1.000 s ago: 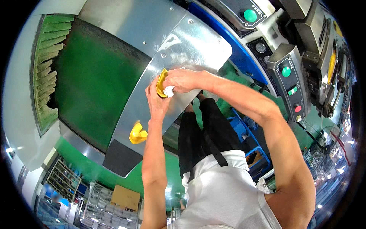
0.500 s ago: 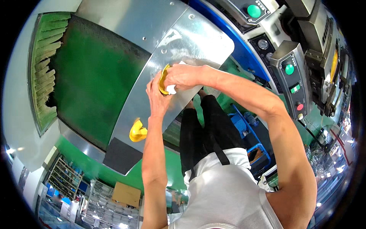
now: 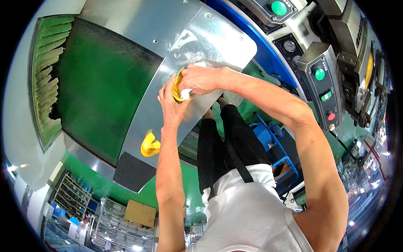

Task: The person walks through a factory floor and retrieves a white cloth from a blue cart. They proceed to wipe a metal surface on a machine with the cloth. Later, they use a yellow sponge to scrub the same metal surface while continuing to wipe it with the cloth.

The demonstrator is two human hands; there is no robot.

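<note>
Above the bare metal ledge (image 3: 161, 122), my left hand (image 3: 172, 105) grips a thin, curved yellow piece (image 3: 176, 87) from its left side. My right hand (image 3: 202, 79) reaches into the hollow of this piece with bent fingers closed on a wad of white cloth (image 3: 185, 94). The fingertips of my right hand are partly hidden by the yellow rim and the cloth. Just beyond its knuckles shows another bit of white (image 3: 200, 64). A second curved yellow piece (image 3: 150, 145) lies on the ledge, left of my left forearm.
Left of the ledge runs a wide green belt (image 3: 105, 84) under a fringed curtain (image 3: 46, 84). A black pad (image 3: 133, 171) covers the ledge's near corner. On the right stand control boxes with buttons (image 3: 321, 84). A blue cart (image 3: 273, 145) is beside my legs.
My hands stay together at the yellow piece and shift only slightly; the piece is turned a little. The whole view has moved slightly. The second yellow piece stays where it lay.
</note>
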